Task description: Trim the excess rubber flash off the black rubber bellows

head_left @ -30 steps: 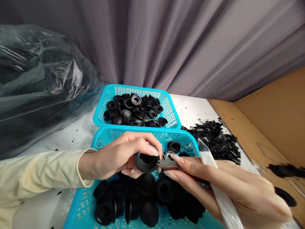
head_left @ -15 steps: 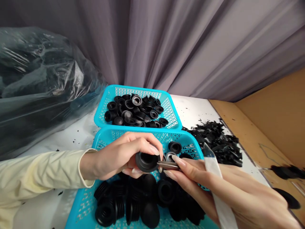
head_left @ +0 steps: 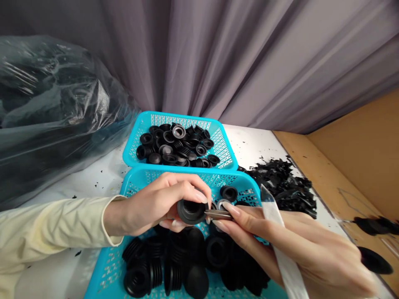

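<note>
My left hand (head_left: 165,201) is closed around a black flanged rubber bellows (head_left: 190,211), its round opening turned towards me. Pinched in the fingers of my right hand (head_left: 280,236) is a pointed metal tool (head_left: 218,214), whose tip touches the right edge of the bellows. A white-wrapped strip with a grey pointed end (head_left: 280,236) lies across my right hand; how it is held is hidden. Both hands are above the near blue basket (head_left: 102,265), which contains several black bellows (head_left: 137,280).
Behind stands a second blue basket (head_left: 233,153) with many similar pieces. Black rubber scraps (head_left: 289,187) are heaped on the white table at right, beside a cardboard box (head_left: 358,137). A large clear plastic bag (head_left: 62,112) bulges at left before a grey curtain (head_left: 199,54).
My right hand and the white-wrapped strip have shifted slightly left. My left hand and the bellows have hardly moved, and the metal tip remains at the bellows' edge.
</note>
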A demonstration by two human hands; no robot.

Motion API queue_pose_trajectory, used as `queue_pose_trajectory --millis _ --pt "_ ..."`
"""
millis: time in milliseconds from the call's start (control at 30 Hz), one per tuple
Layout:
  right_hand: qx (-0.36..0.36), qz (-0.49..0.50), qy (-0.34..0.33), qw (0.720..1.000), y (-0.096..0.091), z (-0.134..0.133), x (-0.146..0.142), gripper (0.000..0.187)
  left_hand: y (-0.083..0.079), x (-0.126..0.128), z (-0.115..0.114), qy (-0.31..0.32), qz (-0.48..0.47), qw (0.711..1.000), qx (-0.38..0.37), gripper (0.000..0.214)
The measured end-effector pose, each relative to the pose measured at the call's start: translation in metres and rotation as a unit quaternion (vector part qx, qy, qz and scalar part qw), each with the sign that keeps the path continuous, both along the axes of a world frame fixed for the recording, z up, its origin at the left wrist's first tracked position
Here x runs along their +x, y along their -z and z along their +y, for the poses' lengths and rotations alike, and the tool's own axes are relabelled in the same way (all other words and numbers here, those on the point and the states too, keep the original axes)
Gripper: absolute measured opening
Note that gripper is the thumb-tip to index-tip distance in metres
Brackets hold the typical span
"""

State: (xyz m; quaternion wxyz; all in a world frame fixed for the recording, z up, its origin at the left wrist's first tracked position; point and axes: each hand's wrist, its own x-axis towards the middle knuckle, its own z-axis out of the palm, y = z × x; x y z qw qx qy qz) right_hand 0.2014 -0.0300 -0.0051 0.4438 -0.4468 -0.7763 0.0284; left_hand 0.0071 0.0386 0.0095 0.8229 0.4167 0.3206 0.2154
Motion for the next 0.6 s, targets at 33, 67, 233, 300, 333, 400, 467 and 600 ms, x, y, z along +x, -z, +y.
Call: queue_pose_trajectory --millis 33,67,233,300,333,400,467,600 --pt "-0.001 0.001 0.003 1.0 -0.0003 0.0 -0.0002 0.028 -0.0001 0.0 -0.0001 -0.001 0.001 1.0 0.0 0.014" --pt "0.001 0.001 0.005 1.0 -0.0006 0.0001 -0.0005 0.027 -0.0002 0.0002 -0.0002 -0.003 0.001 1.0 0.0 0.014" --pt "0.015 -0.004 -0.002 1.0 -0.0001 0.0017 -0.0003 0.025 0.0003 0.0011 -0.0007 0.0 0.002 1.0 0.003 0.014" --pt "0.015 -0.013 -0.002 1.0 0.001 0.0027 0.0002 0.023 0.0008 0.0013 -0.0006 0.002 0.004 1.0 0.005 0.014" --pt "0.017 -0.019 0.0 1.0 0.0014 0.0033 0.0004 0.021 0.001 0.0014 -0.0004 0.002 0.006 1.0 0.006 0.014" --pt "0.035 -0.026 0.005 0.999 0.002 0.0047 0.0005 0.016 0.0014 0.0013 -0.0001 0.003 0.009 1.0 0.008 0.014" --pt "0.06 -0.027 0.009 0.998 0.0019 0.0061 0.0 0.01 0.0014 0.0011 0.0002 0.003 0.009 1.0 0.009 0.014" --pt "0.076 -0.023 -0.002 0.997 -0.0006 0.0074 -0.0018 0.006 0.0007 0.0008 0.0002 0.003 0.012 1.0 0.01 0.014"
